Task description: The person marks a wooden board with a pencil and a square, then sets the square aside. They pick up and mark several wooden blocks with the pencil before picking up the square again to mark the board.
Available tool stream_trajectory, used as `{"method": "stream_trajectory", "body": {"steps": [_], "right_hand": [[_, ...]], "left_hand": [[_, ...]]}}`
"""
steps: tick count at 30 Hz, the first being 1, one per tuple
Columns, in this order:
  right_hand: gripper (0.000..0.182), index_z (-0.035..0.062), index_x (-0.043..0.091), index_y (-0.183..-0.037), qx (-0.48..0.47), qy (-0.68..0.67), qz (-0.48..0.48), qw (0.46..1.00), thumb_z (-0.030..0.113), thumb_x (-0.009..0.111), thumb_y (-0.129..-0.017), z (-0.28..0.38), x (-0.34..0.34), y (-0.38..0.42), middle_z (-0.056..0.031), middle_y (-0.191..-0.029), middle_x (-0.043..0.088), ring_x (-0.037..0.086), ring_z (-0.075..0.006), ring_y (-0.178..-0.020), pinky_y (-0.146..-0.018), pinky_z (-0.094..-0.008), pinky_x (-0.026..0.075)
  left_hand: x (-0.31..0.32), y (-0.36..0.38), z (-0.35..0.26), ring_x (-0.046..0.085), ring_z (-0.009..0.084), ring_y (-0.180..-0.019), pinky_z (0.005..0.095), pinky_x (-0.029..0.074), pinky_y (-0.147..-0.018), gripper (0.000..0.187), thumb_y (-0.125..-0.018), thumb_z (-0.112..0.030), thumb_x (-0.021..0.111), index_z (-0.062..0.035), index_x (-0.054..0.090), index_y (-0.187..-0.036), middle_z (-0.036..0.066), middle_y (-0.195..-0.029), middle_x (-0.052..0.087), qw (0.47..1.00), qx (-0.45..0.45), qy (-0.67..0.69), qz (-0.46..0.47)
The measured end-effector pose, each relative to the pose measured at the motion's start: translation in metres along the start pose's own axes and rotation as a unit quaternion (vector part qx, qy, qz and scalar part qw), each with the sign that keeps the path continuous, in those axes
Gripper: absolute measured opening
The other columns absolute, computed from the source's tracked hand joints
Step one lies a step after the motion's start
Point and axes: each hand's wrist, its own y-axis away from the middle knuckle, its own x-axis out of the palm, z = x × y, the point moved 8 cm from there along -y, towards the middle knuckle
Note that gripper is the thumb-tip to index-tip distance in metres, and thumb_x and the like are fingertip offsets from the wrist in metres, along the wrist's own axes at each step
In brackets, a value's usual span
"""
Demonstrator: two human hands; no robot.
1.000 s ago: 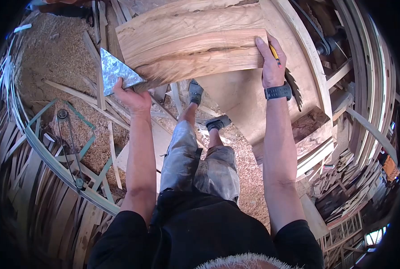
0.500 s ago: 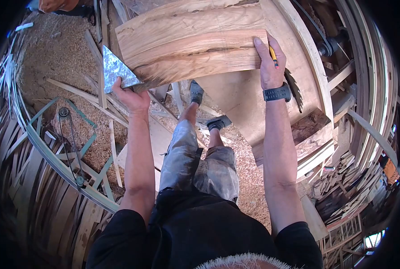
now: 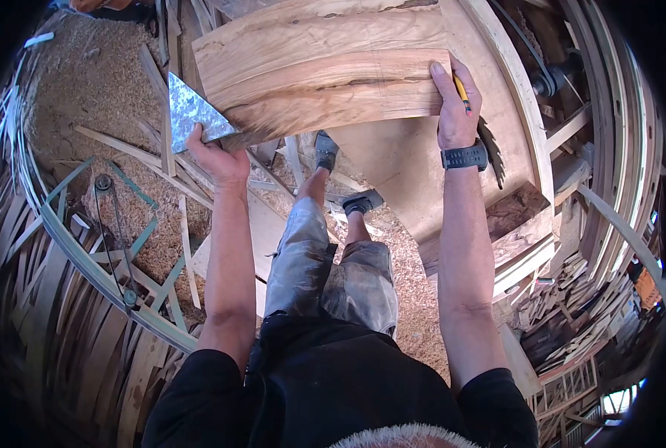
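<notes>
A curved wooden board (image 3: 333,93) with dark grain streaks is held up between my hands. My left hand (image 3: 219,159) grips its left end together with a grey triangular metal plate (image 3: 192,116), thumb on the plate. At the board's right end, my right hand (image 3: 458,104) is closed round the edge with the thumb on top. A yellow pencil (image 3: 461,92) is tucked in that same hand. Behind the board, a second wide wooden board (image 3: 310,37) lies on the worktable (image 3: 392,168). A toothed saw blade (image 3: 491,153) stands beside my right wrist.
Wood blocks (image 3: 523,213) sit at the table's right corner. A green metal frame (image 3: 86,250) with a belt is at the left. Sawdust (image 3: 72,82) and loose strips cover the floor, and stacked planks (image 3: 624,134) line the right side. Part of an orange object shows top left.
The board and my right hand have shifted slightly to the right. The metal plate and my left hand have moved a little left and up. Both hands keep their grip.
</notes>
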Motion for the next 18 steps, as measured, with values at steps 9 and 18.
{"method": "stream_trajectory", "body": {"steps": [9,18], "right_hand": [[0.048,-0.0019,0.064,-0.135,0.010,0.001,0.006,1.000,0.023,0.074,-0.095,0.004,0.002,0.001,-0.0094,-0.118,0.071,0.064,-0.0134,-0.106,-0.094,-0.0269,0.050],[0.052,-0.0034,0.061,-0.136,-0.050,0.022,0.010,0.998,0.022,0.077,-0.093,0.004,0.001,-0.003,-0.0124,-0.122,0.070,0.063,-0.0176,-0.114,-0.102,-0.0308,0.048]], "left_hand": [[0.005,0.004,-0.002,0.057,0.0278,-0.120,0.0455,0.041,-0.106,0.047,-0.092,-0.043,0.058,-0.0089,0.059,-0.123,0.008,-0.123,0.062,1.000,0.016,-0.008,-0.005],[0.009,0.004,-0.003,0.054,0.0300,-0.126,0.0460,0.038,-0.110,0.058,-0.090,-0.046,0.056,-0.0077,0.056,-0.134,0.009,-0.132,0.061,0.998,0.029,-0.047,0.006]]}}
